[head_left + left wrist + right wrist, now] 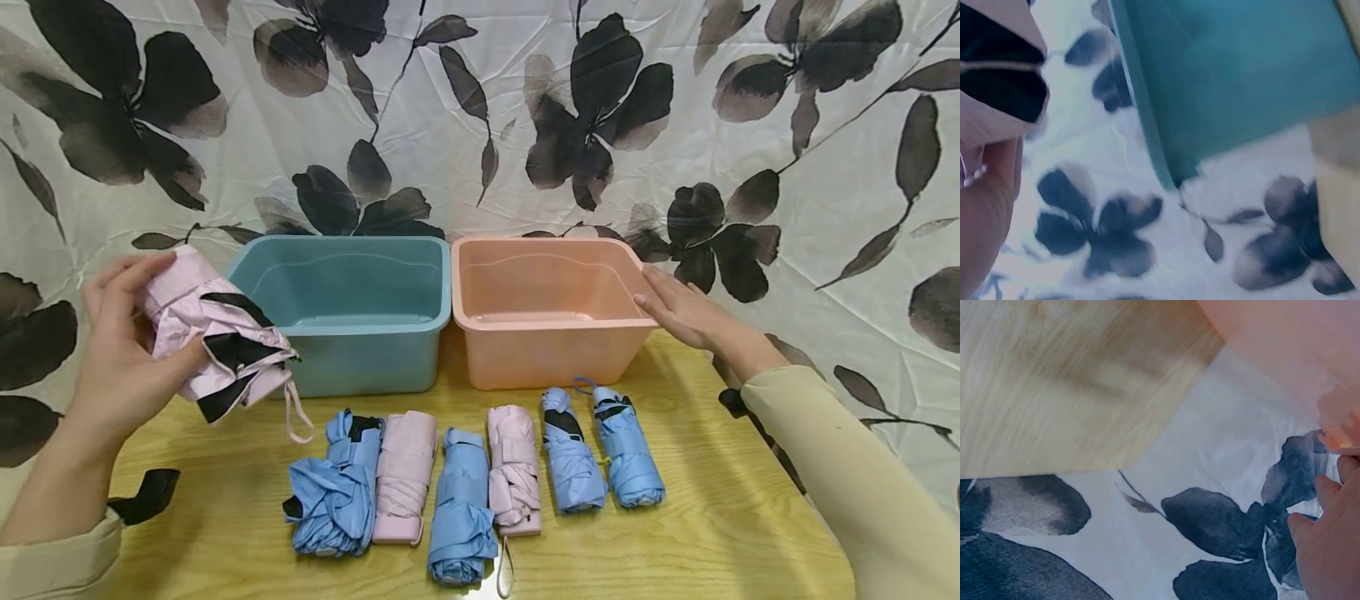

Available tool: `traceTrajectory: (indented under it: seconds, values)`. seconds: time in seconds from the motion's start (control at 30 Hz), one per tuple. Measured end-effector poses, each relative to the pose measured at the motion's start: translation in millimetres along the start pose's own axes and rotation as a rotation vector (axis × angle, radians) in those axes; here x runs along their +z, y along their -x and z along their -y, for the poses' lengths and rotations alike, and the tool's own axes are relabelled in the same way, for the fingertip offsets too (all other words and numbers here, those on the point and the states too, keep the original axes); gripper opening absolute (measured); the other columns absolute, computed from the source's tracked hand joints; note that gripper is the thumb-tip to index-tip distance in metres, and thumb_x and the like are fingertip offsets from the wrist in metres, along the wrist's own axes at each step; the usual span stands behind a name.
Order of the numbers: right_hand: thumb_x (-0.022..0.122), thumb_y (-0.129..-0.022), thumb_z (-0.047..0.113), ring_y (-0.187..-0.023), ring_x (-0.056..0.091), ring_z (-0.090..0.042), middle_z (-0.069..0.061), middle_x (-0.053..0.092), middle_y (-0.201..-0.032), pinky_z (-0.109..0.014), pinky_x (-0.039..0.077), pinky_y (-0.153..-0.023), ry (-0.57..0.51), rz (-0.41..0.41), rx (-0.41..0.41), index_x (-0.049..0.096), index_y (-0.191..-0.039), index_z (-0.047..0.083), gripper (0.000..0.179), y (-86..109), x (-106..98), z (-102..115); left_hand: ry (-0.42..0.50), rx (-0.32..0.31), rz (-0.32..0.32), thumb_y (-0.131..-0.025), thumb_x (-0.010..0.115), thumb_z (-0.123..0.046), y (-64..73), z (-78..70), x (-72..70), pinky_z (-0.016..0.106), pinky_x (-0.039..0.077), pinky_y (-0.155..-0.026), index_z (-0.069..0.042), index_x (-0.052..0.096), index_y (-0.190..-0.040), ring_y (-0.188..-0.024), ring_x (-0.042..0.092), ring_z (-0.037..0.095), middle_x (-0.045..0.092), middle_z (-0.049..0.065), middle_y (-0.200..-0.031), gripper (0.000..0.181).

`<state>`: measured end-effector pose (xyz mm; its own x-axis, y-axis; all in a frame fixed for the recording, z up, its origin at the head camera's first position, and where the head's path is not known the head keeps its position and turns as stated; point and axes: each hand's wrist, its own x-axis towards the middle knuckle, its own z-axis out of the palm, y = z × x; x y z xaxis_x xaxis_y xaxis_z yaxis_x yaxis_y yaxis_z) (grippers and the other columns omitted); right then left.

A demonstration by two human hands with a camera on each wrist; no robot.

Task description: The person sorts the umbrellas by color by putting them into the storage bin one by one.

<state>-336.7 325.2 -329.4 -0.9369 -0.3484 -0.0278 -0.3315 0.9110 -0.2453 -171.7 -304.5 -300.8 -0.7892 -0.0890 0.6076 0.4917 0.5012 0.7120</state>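
Only the head view shows six umbrellas [462, 508] lying down, while the left hand [127, 354] grips a pink umbrella [206, 325] and the straight-fingered right hand [686, 311] touches the peach tub [551, 354]

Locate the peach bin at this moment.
In the head view, the peach bin stands just right of the teal bin, with the right hand at its right rim.

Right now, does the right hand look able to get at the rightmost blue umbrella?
Probably yes. The right hand holds no umbrella and rests at the right rim of the peach bin; the rightmost blue umbrella lies on the near side of that bin, with nothing on top of it.
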Motion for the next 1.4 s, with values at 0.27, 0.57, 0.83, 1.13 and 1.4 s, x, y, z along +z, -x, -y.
traceTrajectory:
  seconds: [0.27,0.57,0.83,1.13,1.4]
  values:
    - [0.025,-0.111,0.058,-0.157,0.009,-0.046,-0.02,0.005,-0.173,-0.069,0.005,-0.122,-0.001,0.0,0.0,0.004,-0.167,0.006,0.08,0.3,0.4,0.8,0.047,-0.056,-0.18,-0.078,0.067,0.016,-46.0,-17.9,47.5,0.02,0.036,-0.097,-0.024,0.041,-0.154,-0.134,0.029,0.011,0.019,-0.009,-0.152,0.09]
    - [0.024,-0.111,0.058,-0.158,0.009,-0.045,-0.019,0.005,-0.173,-0.069,0.004,-0.122,0.006,-0.007,0.002,0.005,-0.167,0.005,0.08,-1.9,1.3,-0.7,-0.014,-0.183,-0.137,-0.085,0.07,0.0,-95.1,-0.1,102.2,0.02,0.039,-0.098,-0.024,0.037,-0.156,-0.132,0.034,0.014,0.017,-0.003,-0.15,0.082]
    - [0.024,-0.11,0.059,-0.158,0.008,-0.043,-0.018,0.004,-0.174,-0.068,0.003,-0.123,0.006,-0.001,0.004,0.005,-0.167,0.005,0.08,-0.4,0.7,0.5,-0.125,-0.29,0.06,-0.088,0.074,-0.009,-113.5,16.8,147.5,0.039,0.045,-0.101,-0.016,0.034,-0.159,-0.136,0.036,0.033,0.013,0.011,-0.155,0.082]
    - [0.025,-0.111,0.056,-0.158,0.009,-0.043,-0.018,0.006,-0.174,-0.068,0.004,-0.123,0.009,-0.01,-0.004,0.006,-0.167,0.005,0.078,-2.0,-2.5,2.4,-0.225,-0.253,0.429,-0.087,0.072,-0.008,-131.8,31.3,178.8,0.057,0.036,-0.115,-0.006,0.043,-0.156,-0.137,0.036,0.044,0.023,0.025,-0.161,0.075]
    - [0.025,-0.111,0.057,-0.158,0.008,-0.043,-0.019,0.006,-0.174,-0.068,0.003,-0.123,0.006,0.0,0.006,0.006,-0.167,0.005,0.078,0.1,-1.2,2.4,-0.265,-0.2,0.749,-0.085,0.071,-0.006,-134.5,37.6,198.3,0.058,0.037,-0.108,0.0,0.047,-0.153,-0.13,0.039,0.042,0.032,0.028,-0.157,0.072]
